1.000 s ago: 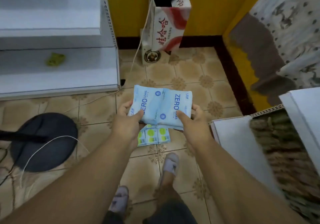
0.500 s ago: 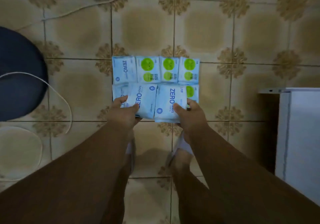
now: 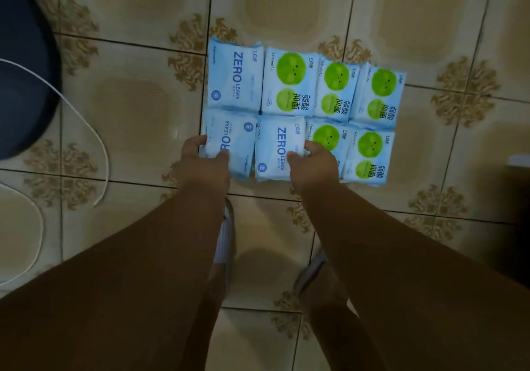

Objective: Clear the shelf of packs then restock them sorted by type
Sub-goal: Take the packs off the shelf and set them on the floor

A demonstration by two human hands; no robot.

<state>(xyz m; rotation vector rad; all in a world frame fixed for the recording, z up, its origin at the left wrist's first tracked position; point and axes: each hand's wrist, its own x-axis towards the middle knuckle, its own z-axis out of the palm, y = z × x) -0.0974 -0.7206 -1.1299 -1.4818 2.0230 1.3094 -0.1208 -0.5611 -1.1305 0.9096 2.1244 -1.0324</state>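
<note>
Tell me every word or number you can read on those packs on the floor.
"ZERO LEAKS": far-left blue pack, and the near pack gripped by the right hand.
"LEAKS", "ZERO" partly covered: pack under the left hand.
"弱酸抑菌": green-dot packs.
"240mm/5": edge of those packs, roughly legible.
Small logos: too blurred.

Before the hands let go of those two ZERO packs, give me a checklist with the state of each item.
1. Left hand holds the near-left ZERO pack: ok.
2. Right hand holds the second ZERO pack: ok.
3. Both packs lie flat on the floor: cannot tell.
4. ZERO packs grouped left, beside the far ZERO pack: ok.
5. Green-dot packs grouped right: ok.
6. White cable apart from the packs: ok.
</note>
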